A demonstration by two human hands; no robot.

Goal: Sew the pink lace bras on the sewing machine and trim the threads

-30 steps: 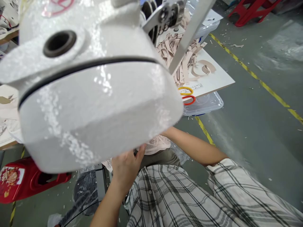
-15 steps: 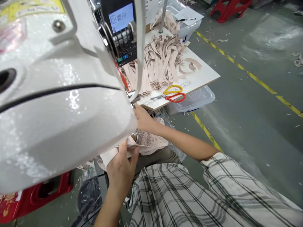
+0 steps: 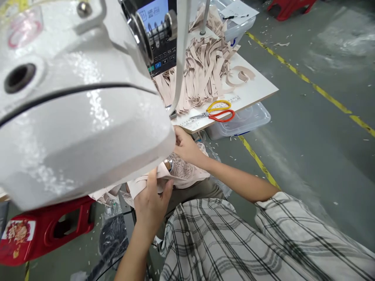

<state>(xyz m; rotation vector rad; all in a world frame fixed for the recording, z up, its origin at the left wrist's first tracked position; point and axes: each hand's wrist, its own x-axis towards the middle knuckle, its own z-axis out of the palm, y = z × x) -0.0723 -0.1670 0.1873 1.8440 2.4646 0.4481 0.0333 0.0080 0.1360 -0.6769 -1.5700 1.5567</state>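
Note:
A white sewing machine (image 3: 88,140) fills the left of the view and hides its needle area. Below its head, my left hand (image 3: 150,201) grips the edge of a pale pink lace garment (image 3: 187,168) between thumb and fingers. The garment drapes around the machine's metal arm end (image 3: 169,163) and hangs toward my lap. On the far side of that arm, my right hand (image 3: 187,146) is close to the machine head with its fingers curled in. Its fingertips are partly hidden behind the head, so what they hold is not visible.
On the white side board (image 3: 258,88) lie a heap of pale pink fabric strips (image 3: 205,72) and scissors (image 3: 221,111) with yellow and red handles. A clear plastic box (image 3: 249,121) stands below the board. A control screen (image 3: 154,11) is behind the machine; a red stool (image 3: 43,234) stands lower left.
The view has shifted slightly, showing more of the red stool. My right hand has drawn back a little from the machine head. My left hand keeps its grip on the garment.

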